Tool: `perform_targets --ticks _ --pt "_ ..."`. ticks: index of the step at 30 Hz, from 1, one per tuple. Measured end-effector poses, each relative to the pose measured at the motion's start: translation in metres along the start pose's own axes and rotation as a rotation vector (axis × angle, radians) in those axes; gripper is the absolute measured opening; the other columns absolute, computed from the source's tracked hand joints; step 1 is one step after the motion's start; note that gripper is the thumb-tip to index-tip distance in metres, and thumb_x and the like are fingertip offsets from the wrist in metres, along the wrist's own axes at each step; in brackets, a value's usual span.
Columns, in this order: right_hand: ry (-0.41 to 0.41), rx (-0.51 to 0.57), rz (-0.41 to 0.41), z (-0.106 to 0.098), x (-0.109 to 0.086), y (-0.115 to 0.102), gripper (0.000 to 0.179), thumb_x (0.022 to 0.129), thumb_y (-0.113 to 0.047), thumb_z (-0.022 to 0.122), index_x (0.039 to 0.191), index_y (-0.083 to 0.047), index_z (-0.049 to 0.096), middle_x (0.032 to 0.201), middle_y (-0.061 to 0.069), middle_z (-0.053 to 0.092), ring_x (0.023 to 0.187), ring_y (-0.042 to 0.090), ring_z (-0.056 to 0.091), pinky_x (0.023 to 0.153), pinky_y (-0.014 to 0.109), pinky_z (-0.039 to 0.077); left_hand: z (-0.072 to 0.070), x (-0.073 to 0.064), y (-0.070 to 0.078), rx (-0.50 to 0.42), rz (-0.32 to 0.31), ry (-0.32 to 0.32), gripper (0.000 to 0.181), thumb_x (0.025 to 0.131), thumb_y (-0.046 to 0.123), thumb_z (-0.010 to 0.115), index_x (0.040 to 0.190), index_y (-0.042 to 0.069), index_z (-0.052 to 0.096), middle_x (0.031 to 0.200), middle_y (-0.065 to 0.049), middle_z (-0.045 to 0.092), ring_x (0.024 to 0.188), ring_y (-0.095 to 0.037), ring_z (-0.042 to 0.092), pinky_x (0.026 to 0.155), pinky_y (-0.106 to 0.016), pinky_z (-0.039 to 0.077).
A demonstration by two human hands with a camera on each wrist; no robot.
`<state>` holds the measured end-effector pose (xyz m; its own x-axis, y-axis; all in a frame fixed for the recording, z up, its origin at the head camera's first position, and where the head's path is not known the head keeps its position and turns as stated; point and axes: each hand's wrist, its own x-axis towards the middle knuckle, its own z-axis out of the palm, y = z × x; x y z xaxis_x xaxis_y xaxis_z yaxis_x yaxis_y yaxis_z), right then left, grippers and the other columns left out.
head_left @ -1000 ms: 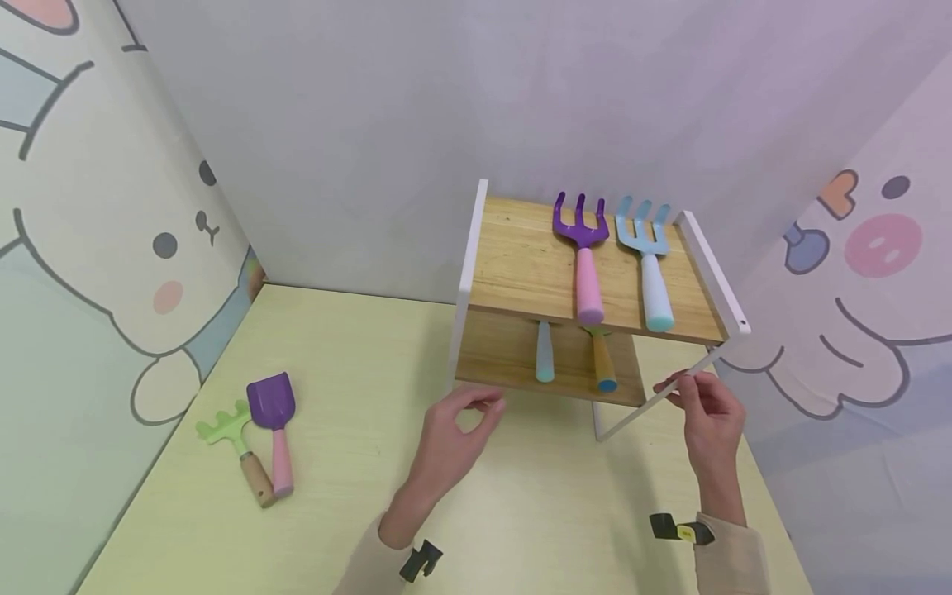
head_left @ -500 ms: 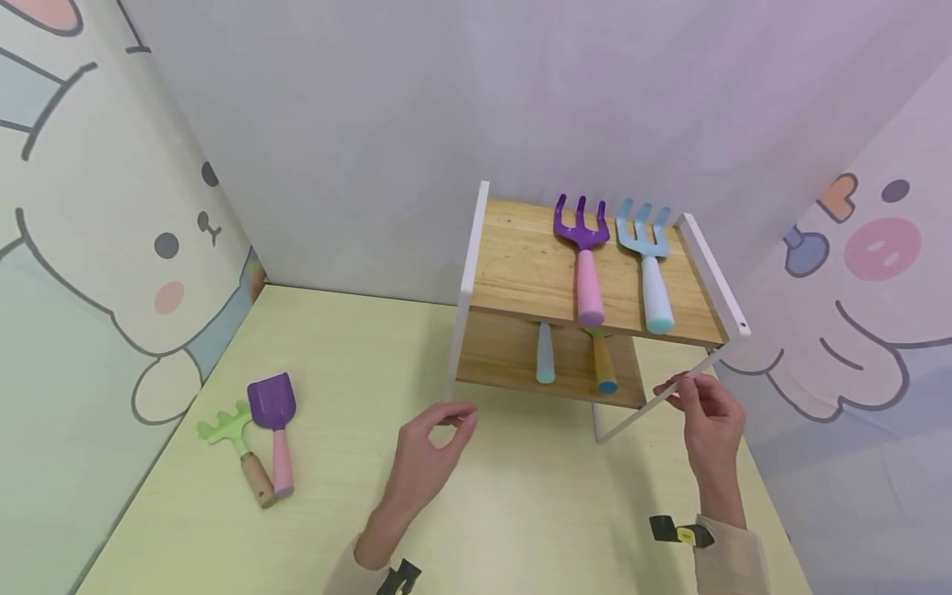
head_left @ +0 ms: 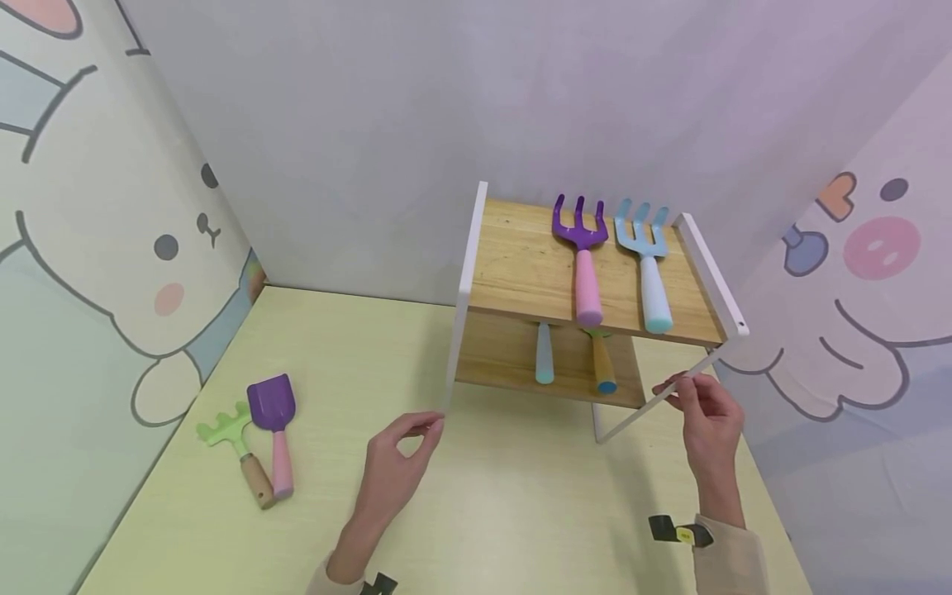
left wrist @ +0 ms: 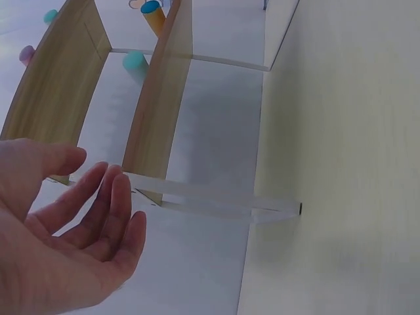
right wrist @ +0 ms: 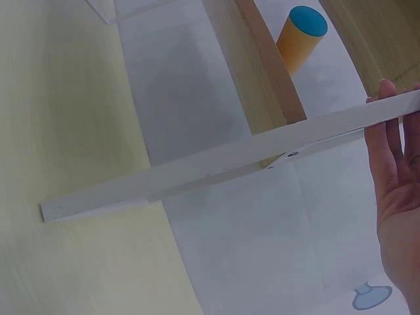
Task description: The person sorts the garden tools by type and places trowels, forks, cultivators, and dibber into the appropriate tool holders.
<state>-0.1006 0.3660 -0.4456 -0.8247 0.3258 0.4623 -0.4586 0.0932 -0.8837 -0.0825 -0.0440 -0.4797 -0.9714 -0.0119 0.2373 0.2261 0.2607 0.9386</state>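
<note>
A two-tier rack with wooden shelves and white side frames stands at the back right. My right hand pinches its right front post below the upper shelf. My left hand has its fingertips right at the left front post; in the left wrist view its fingers are loosely bent, with nothing between them and the thumb. On the upper shelf lie a purple hand fork with a pink handle and a light blue hand fork. The lower shelf bears a light blue handle and an orange handle, their heads mostly hidden.
On the left of the pale yellow table lie a purple toy shovel with a pink handle and a green rake with a wooden handle, side by side. Cartoon-printed walls enclose the table at the sides.
My left hand has moved left and a little toward me, from under the lower shelf's front edge to the left front post. My right hand stays on the right post.
</note>
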Motion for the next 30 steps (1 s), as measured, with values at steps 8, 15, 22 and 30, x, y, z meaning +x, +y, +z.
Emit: perform_targets --ticks 8,15,22,30 --pt "0.008 -0.024 0.012 -0.001 0.001 -0.001 0.015 0.101 0.01 0.055 0.106 0.024 0.058 0.092 0.005 0.074 0.082 0.013 0.075 0.079 0.023 0.06 -0.016 -0.002 -0.013 0.061 -0.059 0.044 0.013 0.097 0.016 0.073 0.109 0.012 0.078 0.102 0.005 0.077 0.094 -0.017 0.071 0.09 -0.044 0.057" --pt "-0.006 0.013 -0.013 -0.002 0.001 0.002 0.014 0.101 0.011 0.053 0.105 0.024 0.057 0.092 0.006 0.074 0.081 0.014 0.075 0.079 0.024 0.06 -0.026 -0.003 -0.024 0.106 -0.085 0.073 0.014 0.098 0.019 0.073 0.11 0.013 0.078 0.1 0.005 0.077 0.093 -0.016 0.072 0.09 -0.035 0.056" --pt "-0.007 0.01 -0.014 -0.001 0.001 0.002 0.015 0.101 0.011 0.054 0.106 0.025 0.057 0.092 0.007 0.073 0.081 0.014 0.075 0.08 0.025 0.06 -0.037 -0.005 -0.036 0.128 -0.121 0.094 0.016 0.099 0.021 0.072 0.111 0.012 0.078 0.1 0.002 0.078 0.092 -0.016 0.073 0.089 -0.038 0.057" --pt "-0.004 -0.008 0.001 -0.001 -0.001 0.001 0.014 0.101 0.01 0.054 0.105 0.023 0.059 0.092 0.005 0.074 0.082 0.013 0.075 0.079 0.023 0.06 -0.053 -0.007 -0.05 0.143 -0.133 0.137 0.016 0.099 0.017 0.071 0.11 0.008 0.078 0.099 -0.005 0.078 0.088 -0.01 0.071 0.081 -0.019 0.055"
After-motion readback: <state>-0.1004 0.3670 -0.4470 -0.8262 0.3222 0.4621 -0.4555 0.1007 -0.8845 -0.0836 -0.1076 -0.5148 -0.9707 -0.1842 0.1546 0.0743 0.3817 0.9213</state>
